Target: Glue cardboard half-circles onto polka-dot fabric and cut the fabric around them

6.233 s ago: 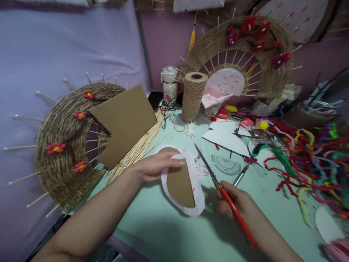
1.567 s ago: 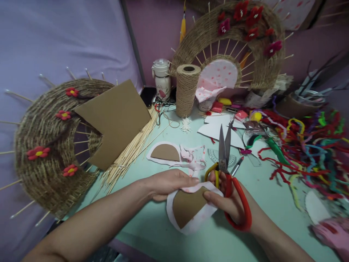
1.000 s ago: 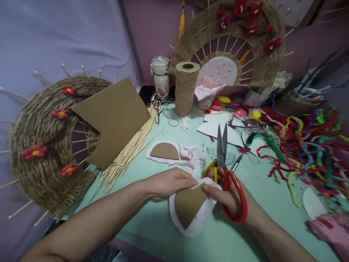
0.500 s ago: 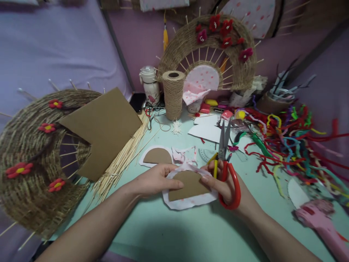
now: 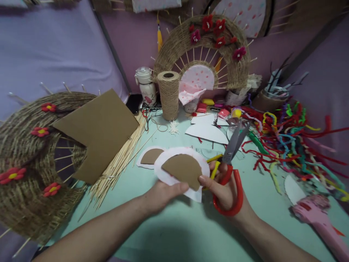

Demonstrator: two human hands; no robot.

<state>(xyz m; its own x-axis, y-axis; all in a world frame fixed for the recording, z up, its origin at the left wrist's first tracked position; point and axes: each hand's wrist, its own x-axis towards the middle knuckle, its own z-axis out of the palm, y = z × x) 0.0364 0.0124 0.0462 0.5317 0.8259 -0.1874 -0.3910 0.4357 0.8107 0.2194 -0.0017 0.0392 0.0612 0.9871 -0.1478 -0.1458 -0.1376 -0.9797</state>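
My left hand [image 5: 162, 194] pinches the lower edge of a brown cardboard half-circle backed with white fabric [image 5: 182, 170], held up over the mint-green table [image 5: 174, 229]. My right hand [image 5: 222, 189] pinches the piece's right corner with thumb and forefinger while its other fingers sit in the red and yellow handles of the scissors [image 5: 229, 171]. The scissor blades are nearly closed and point up and to the right. A second cardboard half-circle on white fabric [image 5: 148, 157] lies flat just behind the held piece.
A woven twine fan with red flowers [image 5: 29, 160] and a cardboard sheet [image 5: 98, 131] lie left, beside bamboo sticks [image 5: 120, 160]. A twine spool [image 5: 169, 94], a second woven arch [image 5: 200, 43], white paper cut-outs [image 5: 207, 133], pipe cleaners [image 5: 289, 138] and a pink glue gun [image 5: 319, 222] surround.
Both hands have lifted the fabric-backed half-circle off the table and turned it curved edge upward. The scissors tilted from upright to leaning right. The camera view shifted slightly left.
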